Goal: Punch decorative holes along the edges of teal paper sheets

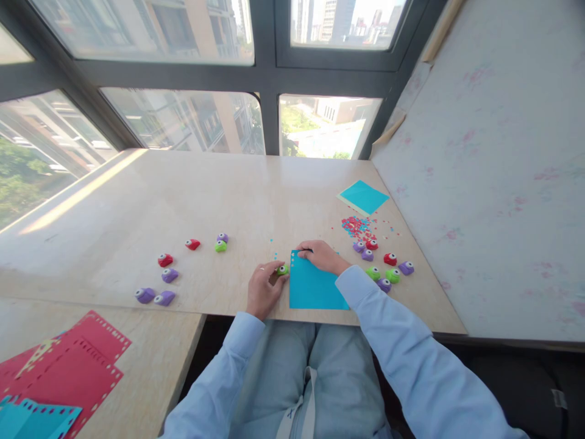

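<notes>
A blue sheet of paper (317,286) lies flat near the table's front edge, with a few small punched holes at its upper left corner. My left hand (267,289) has its thumb and fingers closed around a small green craft punch (283,269) with a white, eye-like button, right at the sheet's left edge. My right hand (322,256) reaches over the sheet, its fingers pinched at the upper edge near the holed corner. A dark patch shows beside those fingertips; I cannot tell what it is.
More punches (375,273) in purple, red and green cluster at the right, beside red and blue confetti (356,227) and stacked paper (364,196). Several punches (169,275) stand at the left. Punched red sheets (68,366) lie on the lower left surface. A wall (493,183) borders the right.
</notes>
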`<move>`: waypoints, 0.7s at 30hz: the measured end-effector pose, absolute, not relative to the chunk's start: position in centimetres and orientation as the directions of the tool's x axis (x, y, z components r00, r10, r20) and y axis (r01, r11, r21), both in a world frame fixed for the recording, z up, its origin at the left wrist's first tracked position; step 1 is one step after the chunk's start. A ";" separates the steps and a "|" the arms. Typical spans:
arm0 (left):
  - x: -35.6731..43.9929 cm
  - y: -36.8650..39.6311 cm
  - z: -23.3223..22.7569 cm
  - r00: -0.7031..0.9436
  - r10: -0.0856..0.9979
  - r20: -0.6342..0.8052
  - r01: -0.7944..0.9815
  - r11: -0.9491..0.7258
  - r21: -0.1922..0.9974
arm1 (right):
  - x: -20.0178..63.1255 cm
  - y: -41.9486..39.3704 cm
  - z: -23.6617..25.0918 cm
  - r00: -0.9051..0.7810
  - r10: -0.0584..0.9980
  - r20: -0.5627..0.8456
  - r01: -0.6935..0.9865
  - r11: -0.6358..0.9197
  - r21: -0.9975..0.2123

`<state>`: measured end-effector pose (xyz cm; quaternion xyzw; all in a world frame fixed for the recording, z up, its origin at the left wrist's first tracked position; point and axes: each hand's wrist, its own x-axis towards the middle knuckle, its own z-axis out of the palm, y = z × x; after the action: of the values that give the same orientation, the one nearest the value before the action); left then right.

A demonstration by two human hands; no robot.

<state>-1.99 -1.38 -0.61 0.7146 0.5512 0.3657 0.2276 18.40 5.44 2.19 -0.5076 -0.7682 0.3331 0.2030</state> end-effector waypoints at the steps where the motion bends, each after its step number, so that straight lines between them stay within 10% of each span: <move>1: -2.0 -1.4 -0.6 0.126 0.956 0.264 0.618 -0.284 0.733 | 18.3 5.5 2.2 -0.402 0.915 -0.032 0.652 0.261 -0.712; 21: -2.2 -1.1 -0.9 0.124 0.948 0.292 0.631 -0.302 0.714 | 17.9 5.9 2.5 -0.449 0.886 -0.113 0.710 0.277 -0.647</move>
<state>-2.17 -1.13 -0.90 0.7180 0.5500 0.3683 0.2155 17.86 5.87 2.51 -0.5068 -0.7874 0.3234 0.1363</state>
